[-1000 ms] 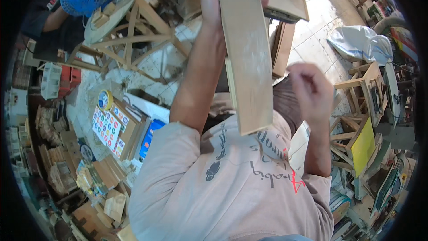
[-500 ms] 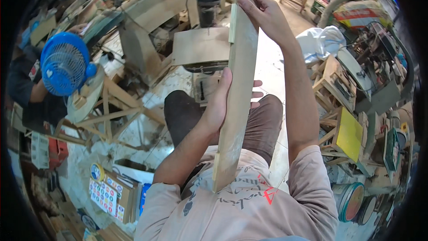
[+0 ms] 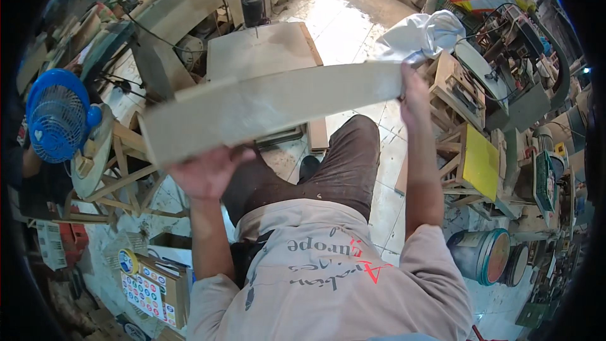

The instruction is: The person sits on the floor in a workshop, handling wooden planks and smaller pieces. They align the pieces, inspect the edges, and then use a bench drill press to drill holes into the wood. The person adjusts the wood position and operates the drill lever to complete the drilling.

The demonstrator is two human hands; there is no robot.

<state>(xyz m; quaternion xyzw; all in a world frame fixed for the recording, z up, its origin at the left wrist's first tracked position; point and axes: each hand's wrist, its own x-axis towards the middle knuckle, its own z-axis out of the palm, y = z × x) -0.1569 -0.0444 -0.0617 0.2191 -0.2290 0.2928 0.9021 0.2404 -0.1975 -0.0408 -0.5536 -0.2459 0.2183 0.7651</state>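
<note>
The long, flat board (image 3: 271,104) is up in the air over the person's knees (image 3: 360,142). Its long way runs from left to right, with the right end a bit farther from the chest. The right hand (image 3: 415,98) grips that end. The left hand (image 3: 205,173) is at the near edge, close to the left end; its fingers are hidden, so I cannot tell if it grips. Past the board is a table (image 3: 252,57) under a drill (image 3: 252,6).
</note>
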